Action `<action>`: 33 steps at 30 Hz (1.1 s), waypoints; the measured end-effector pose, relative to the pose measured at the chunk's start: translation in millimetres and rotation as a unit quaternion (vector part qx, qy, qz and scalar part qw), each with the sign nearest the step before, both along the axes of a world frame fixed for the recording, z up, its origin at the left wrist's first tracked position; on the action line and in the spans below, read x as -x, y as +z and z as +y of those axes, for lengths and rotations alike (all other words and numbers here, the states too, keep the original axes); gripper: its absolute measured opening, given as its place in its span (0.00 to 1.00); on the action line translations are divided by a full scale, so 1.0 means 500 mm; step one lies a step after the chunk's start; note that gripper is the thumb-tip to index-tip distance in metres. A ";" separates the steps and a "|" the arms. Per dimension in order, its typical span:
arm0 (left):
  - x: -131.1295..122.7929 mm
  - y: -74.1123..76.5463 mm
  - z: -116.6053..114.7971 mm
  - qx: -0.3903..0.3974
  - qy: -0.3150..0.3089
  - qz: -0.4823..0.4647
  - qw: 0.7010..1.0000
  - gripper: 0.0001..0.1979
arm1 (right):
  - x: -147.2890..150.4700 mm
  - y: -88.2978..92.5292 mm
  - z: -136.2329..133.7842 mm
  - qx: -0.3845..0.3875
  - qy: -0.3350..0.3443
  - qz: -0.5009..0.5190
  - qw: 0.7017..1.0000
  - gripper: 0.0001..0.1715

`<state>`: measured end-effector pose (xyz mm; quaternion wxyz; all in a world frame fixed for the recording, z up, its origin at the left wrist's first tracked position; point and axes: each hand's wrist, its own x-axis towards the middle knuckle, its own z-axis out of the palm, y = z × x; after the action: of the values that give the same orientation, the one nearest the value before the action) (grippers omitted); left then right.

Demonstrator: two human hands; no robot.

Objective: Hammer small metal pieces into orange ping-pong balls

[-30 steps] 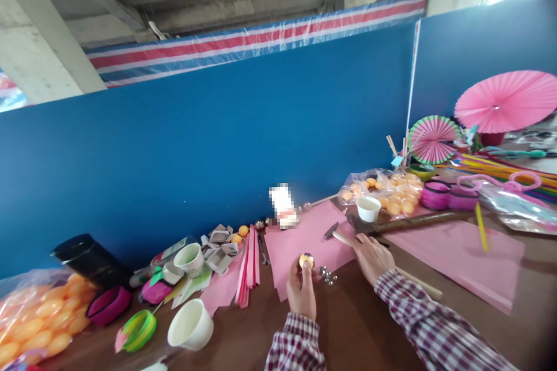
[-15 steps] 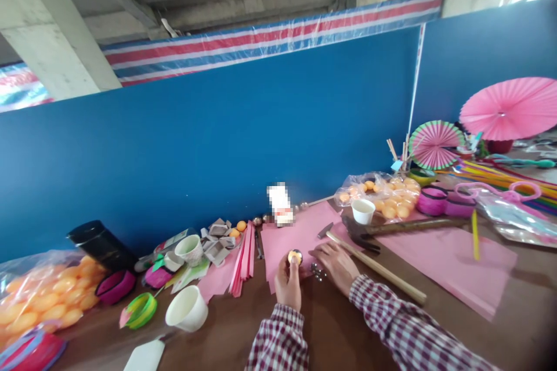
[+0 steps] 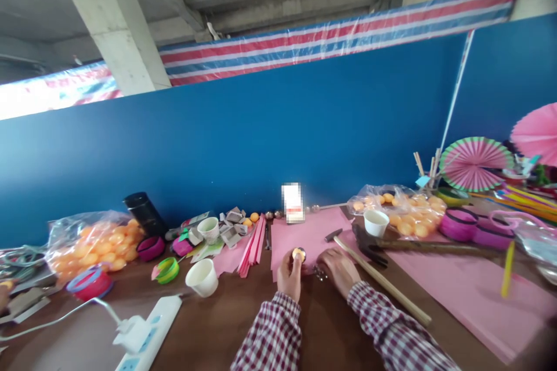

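My left hand [image 3: 289,279] is closed, thumb and fingers holding a small round piece [image 3: 299,254], pale orange with a dark rim, over the front of a pink paper sheet [image 3: 313,232]. Beside it, my right hand [image 3: 339,271] rests low with its fingers stretched out at the paper's edge; its fingertips are partly hidden. Close by its thumb side lie several small shiny metal pieces [image 3: 321,273], too small to name. A hammer [image 3: 383,278] with a wooden handle lies just right of my right hand.
Left are a white paper cup [image 3: 202,278], pink paper strips [image 3: 253,249], a bag of orange balls [image 3: 98,246] and a white power strip [image 3: 152,330]. To the right lie a dark long-handled tool [image 3: 426,246], another cup [image 3: 376,223] and a second ball bag [image 3: 409,214]. A blue partition [image 3: 282,127] stands behind.
The view has swung left, bringing the power strip and cable further into sight. My left hand keeps hold of the round piece; my right hand stays by the metal pieces.
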<state>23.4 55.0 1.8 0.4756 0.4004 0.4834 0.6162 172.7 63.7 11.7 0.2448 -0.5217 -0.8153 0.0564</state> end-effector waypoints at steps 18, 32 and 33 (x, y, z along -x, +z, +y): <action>-0.007 0.004 0.029 -0.030 -0.024 -0.002 0.999 0.25 | -0.004 -0.012 0.011 -0.014 -0.021 0.008 1.000 0.11; 0.011 -0.011 0.032 -0.054 -0.053 -0.008 0.997 0.23 | 0.003 -0.014 0.010 -0.005 -0.026 0.219 0.975 0.09; 0.010 -0.011 0.033 -0.056 -0.048 -0.013 0.997 0.23 | 0.002 -0.012 0.011 0.000 -0.022 0.237 0.971 0.10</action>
<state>18.5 71.3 -3.8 0.4880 0.4407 0.4223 0.6239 171.6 69.3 5.4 0.4316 -0.5111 -0.7228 0.1733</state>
